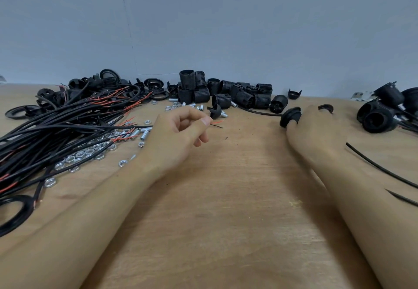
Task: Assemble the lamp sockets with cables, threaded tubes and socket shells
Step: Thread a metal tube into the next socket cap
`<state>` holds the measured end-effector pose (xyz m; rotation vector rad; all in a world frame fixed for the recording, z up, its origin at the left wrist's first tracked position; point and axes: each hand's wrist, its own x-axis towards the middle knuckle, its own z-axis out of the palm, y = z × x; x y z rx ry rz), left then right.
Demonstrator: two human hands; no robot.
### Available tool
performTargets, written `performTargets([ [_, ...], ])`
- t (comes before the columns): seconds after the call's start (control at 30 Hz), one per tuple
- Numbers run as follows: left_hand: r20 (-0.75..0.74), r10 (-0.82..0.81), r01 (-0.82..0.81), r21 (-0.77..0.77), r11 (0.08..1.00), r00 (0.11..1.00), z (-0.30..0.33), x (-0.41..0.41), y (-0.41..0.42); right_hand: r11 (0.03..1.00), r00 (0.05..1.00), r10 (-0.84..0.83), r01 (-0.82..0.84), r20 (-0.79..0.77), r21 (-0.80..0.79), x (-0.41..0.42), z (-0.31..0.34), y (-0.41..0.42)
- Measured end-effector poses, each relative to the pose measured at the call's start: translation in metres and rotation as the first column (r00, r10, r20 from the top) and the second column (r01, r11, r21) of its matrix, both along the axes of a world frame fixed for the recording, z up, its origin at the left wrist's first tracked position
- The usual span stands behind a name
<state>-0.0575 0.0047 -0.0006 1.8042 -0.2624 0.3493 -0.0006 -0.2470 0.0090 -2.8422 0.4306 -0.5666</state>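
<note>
Left hand (181,134) hovers over mid-tabletop, thumb and forefinger pinching the stripped end of a cable (144,127); red and black wire tips (216,123) protrude past the fingertips. Right hand (316,134) rests on the tabletop toward the right side, fingers curled round a black ring-shaped socket part (290,116); a second black ring (325,108) sits at its far fingertips, grip on that one not discernible. Tabletop (226,209): light brown wood-grain board, its far edge meeting a plain pale blue-grey wall (203,21). Left side: large bundle of black cables (56,130) with red cores showing, fanned from the left edge toward centre. Beneath and beside the bundle: scattered silver nuts (74,157) and short threaded tubes (144,135). Far-left along the back edge: heap of black rings and caps (108,85). Centre of the back edge: cluster of black threaded socket shells (226,94), some upright, some lying on their sides. Far-right corner: pile of assembled sockets (384,112) with cables attached. One black cable (380,166) runs from behind the right wrist toward the right edge. Large black ring (13,214) at the near-left edge, partly cut off.
</note>
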Motion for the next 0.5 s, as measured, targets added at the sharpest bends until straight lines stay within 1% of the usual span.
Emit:
performTargets([
  [0.07,0.005,0.029,-0.03,0.11,0.993,1.0,-0.006,0.001,0.0,0.998,1.0,-0.009,0.011,0.026,-0.054,0.0,0.002,-0.001],
  [0.13,0.028,0.039,-0.045,0.278,0.959,0.999,-0.011,0.0,0.0,0.997,0.989,0.048,-0.039,0.137,-0.063,0.0,0.006,0.0],
  [0.2,0.059,0.033,-0.054,0.421,0.906,0.998,-0.015,0.0,0.0,0.982,0.947,0.186,-0.191,0.261,-0.004,-0.002,0.007,0.005],
  [0.23,0.067,0.034,-0.061,0.468,0.882,0.997,-0.015,-0.001,0.0,0.961,0.928,0.246,-0.27,0.278,0.052,-0.003,0.007,0.009],
  [0.27,0.07,0.044,-0.073,0.507,0.859,0.997,-0.015,0.0,0.001,0.942,0.924,0.282,-0.318,0.256,0.111,-0.003,0.006,0.013],
  [0.3,0.075,0.065,-0.095,0.544,0.834,0.995,-0.014,0.0,0.002,0.931,0.932,0.298,-0.332,0.208,0.15,-0.003,0.003,0.016],
  [0.37,0.098,0.158,-0.185,0.619,0.763,0.983,-0.011,0.002,0.007,0.943,0.952,0.28,-0.298,0.126,0.148,-0.002,-0.001,0.018],
  [0.4,0.122,0.225,-0.249,0.649,0.719,0.967,-0.009,0.002,0.01,0.952,0.96,0.252,-0.268,0.118,0.146,-0.001,-0.002,0.017],
  [0.47,0.207,0.364,-0.4,0.685,0.609,0.908,-0.002,0.004,0.018,0.958,0.969,0.204,-0.227,0.139,0.175,-0.001,-0.001,0.013],
  [0.5,0.246,0.43,-0.467,0.697,0.545,0.869,0.001,0.004,0.023,0.954,0.968,0.206,-0.231,0.141,0.193,-0.001,0.0,0.012],
])
